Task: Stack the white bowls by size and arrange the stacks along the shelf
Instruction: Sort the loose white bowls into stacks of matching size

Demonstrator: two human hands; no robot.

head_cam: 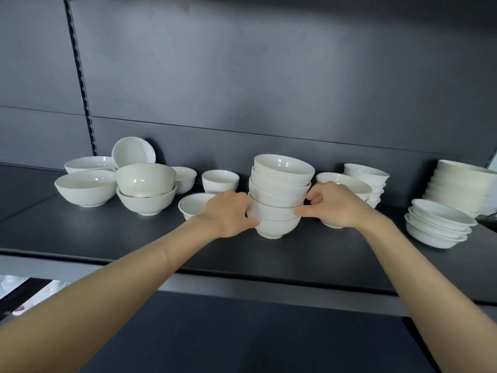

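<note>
- left hand (228, 211) is wrapped on the left side of the stack (279, 192), fingers curled round the lower bowls, thumb down by the bottom one
- right hand (336, 205) grabs it from the other side, thumb and fingertips pinching at the lower rims
- so both hands are closed on the stack, with it squeezed between them
- the stack is five white bowls nested, as far as I can count, about mid-shelf (134, 238); its foot looks to be down on the shelf, and the upper bowls sit a bit skewed, not level
- just behind the left hand is a rimmed bowl (192, 204) with a thin dark line round its edge, partly covered by the hand
- a bit further back stands a small bowl (220, 181), on its own
- behind the right hand there's a low pile (347, 183), mostly hidden by the hand, so I can't tell how many are in it
- right next to that, a tall pile (368, 179) of smaller bowls against the back
- far right: three or four shallow dishes (435, 230) stacked near the front, and a big stack (462, 189) of wide bowls behind them
- left side is still a jumble: a nested pair (146, 192), a little bowl (185, 179) behind it, a wide bowl (86, 188) at the far left, another bowl (88, 163) behind that
- a tipped bowl (133, 152) sits on its side against the dark back panel (269, 90)
</note>
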